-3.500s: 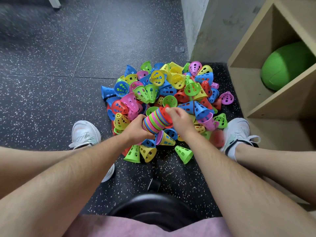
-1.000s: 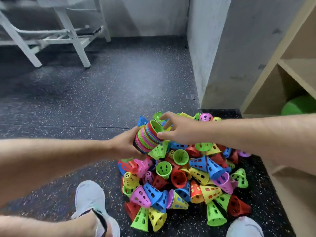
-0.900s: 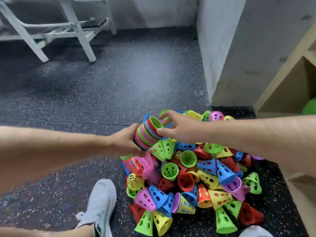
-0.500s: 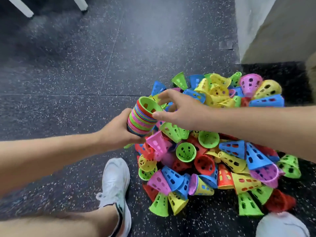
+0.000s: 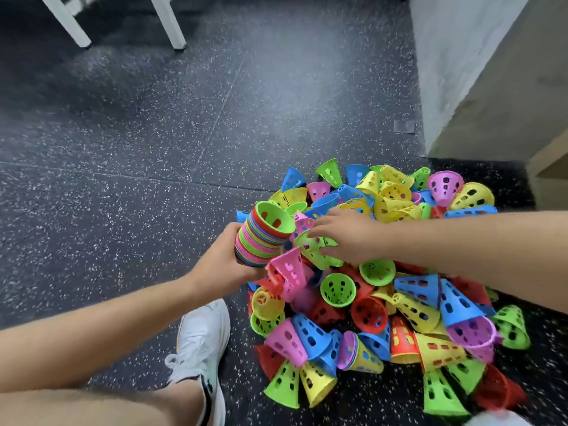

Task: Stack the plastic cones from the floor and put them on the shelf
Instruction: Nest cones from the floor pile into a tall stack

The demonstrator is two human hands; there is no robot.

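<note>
A heap of loose plastic cones [image 5: 384, 287] in several colours lies on the dark speckled floor. My left hand [image 5: 227, 262] grips a nested stack of cones [image 5: 261, 238] from below, its open green mouth tilted up and right, just left of the heap. My right hand [image 5: 344, 235] reaches across the heap and closes its fingers and thumb round a light green cone [image 5: 310, 249] lying right beside the stack. Only a corner of the wooden shelf [image 5: 550, 158] shows at the right edge.
A grey wall corner [image 5: 461, 72] stands behind the heap. White frame legs [image 5: 167, 21] stand on the floor at the top left. My white shoe [image 5: 199, 342] is planted left of the heap, another shoe tip at the bottom right.
My right hand has dropped from the stack's green rim down onto the heap and taken hold of a light green cone. The view has tilted down toward the heap.
</note>
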